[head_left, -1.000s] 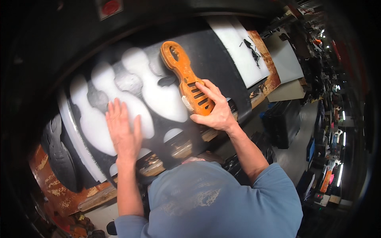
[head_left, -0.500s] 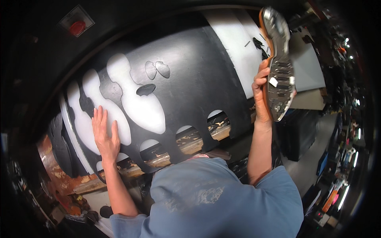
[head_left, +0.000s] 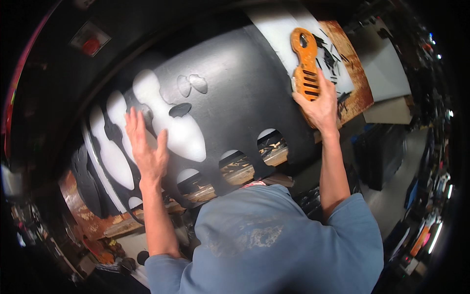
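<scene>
My right hand grips an orange, sole-shaped cutting die with several slots and a hole at its far end. The die's orange face is up, over the white board beside the right edge of a black sheet. Whether the die touches the board, I cannot tell. My left hand is on or just above the sheet's left part, fingers stretched out and holding nothing. Around it are sole-shaped cut-outs with white showing through. A small dark oval piece lies across one of them.
Black offcuts lie scattered on the board at the far right, next to a worn brown surface. A red button sits on the dark machine at the far left. Rounded gaps notch the sheet's near edge above a wooden ledge.
My right hand has lowered the cutting die and turned it from its bladed underside to its orange face. My left hand has shifted slightly right across the sheet.
</scene>
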{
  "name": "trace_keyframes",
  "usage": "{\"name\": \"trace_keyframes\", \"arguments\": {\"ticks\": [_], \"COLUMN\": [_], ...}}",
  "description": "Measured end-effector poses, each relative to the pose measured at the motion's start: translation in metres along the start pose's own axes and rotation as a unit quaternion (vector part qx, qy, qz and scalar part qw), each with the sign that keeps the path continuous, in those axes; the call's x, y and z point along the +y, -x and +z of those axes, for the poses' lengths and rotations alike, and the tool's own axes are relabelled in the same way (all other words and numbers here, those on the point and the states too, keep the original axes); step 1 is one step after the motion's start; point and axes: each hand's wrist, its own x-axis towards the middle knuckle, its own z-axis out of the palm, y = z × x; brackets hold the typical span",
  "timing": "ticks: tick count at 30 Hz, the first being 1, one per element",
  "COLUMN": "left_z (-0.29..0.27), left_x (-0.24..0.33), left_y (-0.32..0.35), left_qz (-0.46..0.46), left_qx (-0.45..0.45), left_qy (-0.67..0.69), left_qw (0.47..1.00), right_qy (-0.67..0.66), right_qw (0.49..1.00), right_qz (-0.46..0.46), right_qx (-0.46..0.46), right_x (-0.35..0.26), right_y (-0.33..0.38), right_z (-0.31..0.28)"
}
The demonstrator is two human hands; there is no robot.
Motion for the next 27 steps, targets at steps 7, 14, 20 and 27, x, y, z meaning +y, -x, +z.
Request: {"name": "trace_keyframes", "arguments": {"ticks": [7, 14, 20, 27], "left_z": [0.078, 0.121, 0.165, 0.094], "left_x": [0.044, 0.087, 0.2, 0.165], "left_y": [-0.065, -0.063, -0.05, -0.03], "left_qz": [0.067, 0.09, 0.149, 0.188], "left_qx": [-0.069, -0.071, -0.195, -0.195], "left_qy": [-0.08, -0.046, 0.229, 0.266], "left_qw": [0.992, 0.992, 0.942, 0.925], "right_qy": [-0.164, -0.367, -0.447, -0.212], "right_qw": [0.986, 0.922, 0.868, 0.974], "right_qz": [0.03, 0.083, 0.162, 0.067], "right_qx": [0.021, 0.089, 0.145, 0.045], "right_x": [0.039, 0.072, 0.085, 0.038], "right_y": [-0.004, -0.014, -0.035, -0.004], "right_z": [0.001, 0.028, 0.036, -0.018]}}
